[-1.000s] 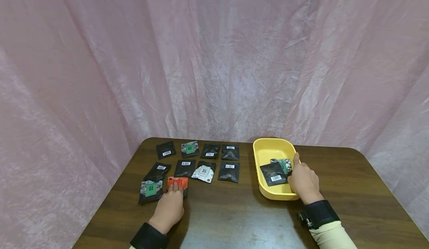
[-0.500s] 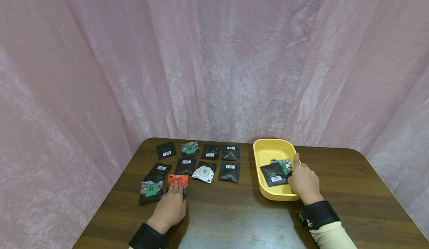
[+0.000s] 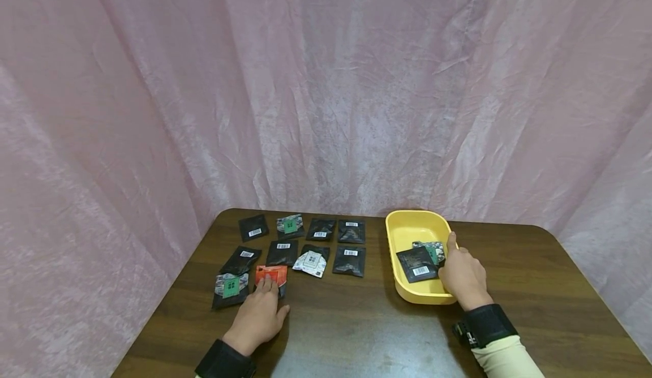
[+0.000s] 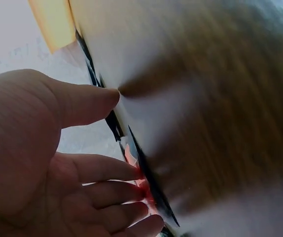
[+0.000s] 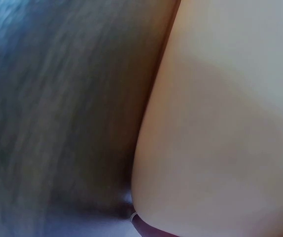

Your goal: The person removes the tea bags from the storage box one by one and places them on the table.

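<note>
Flat on the table lies an orange-topped packet (image 3: 271, 274) with a dark lower part. My left hand (image 3: 256, 317) rests its straight fingertips on the orange part, thumb spread out to the right. The left wrist view shows the same fingers (image 4: 117, 192) reaching the red-orange packet face, a dark edge lifting beside it. My right hand (image 3: 464, 276) grips the right rim of a yellow tub (image 3: 407, 294), one finger laid along the edge. Inside the tub are a black packet (image 3: 415, 263) and a green-labelled packet (image 3: 435, 251) partly beneath it. A close, blurred pale surface fills much of the right wrist view.
Several flat packets lie in rows left of the tub, among them a black one (image 3: 348, 261), a white-fronted one (image 3: 311, 260) and a green-labelled one (image 3: 230, 288) beside the left hand. The brown table (image 3: 346, 327) meets a pink curtain (image 3: 326, 112) behind.
My left thumb has spread out to the right, away from the fingers, and the left hand has shifted slightly. The right hand, tub and packets hold their places.
</note>
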Demonstrator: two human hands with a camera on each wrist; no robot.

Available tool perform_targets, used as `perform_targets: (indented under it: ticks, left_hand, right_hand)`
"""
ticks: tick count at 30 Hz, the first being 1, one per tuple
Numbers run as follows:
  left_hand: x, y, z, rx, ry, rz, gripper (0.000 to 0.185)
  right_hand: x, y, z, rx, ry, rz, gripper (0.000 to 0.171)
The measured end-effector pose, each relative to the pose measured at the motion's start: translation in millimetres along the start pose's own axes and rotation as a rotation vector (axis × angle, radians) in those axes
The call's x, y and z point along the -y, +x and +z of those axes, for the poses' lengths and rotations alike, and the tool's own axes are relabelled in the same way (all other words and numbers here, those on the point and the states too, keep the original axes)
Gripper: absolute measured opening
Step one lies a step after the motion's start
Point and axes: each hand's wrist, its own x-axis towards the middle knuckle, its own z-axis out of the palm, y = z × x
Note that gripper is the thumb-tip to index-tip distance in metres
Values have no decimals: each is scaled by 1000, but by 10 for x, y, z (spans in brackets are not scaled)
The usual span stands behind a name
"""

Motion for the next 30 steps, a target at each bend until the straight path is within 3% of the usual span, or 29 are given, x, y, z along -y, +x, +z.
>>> perform_targets:
  ticks: [7, 11, 20, 30]
  left_hand:
    - [12, 20, -24, -43, 3, 9, 70]
    - [-70, 16, -86, -79, -22, 39, 68]
    - [-529, 19, -289, -184, -62, 224, 65]
    - [-1078, 95, -534, -293, -22, 401, 63]
  right_hand:
    - [5, -1, -14, 5, 4, 8, 93]
    - [7, 12, -25, 1, 3, 17, 93]
    - [-11, 27, 7, -19, 9, -5, 93]
    - [-9, 9, 24, -32, 8, -4, 92]
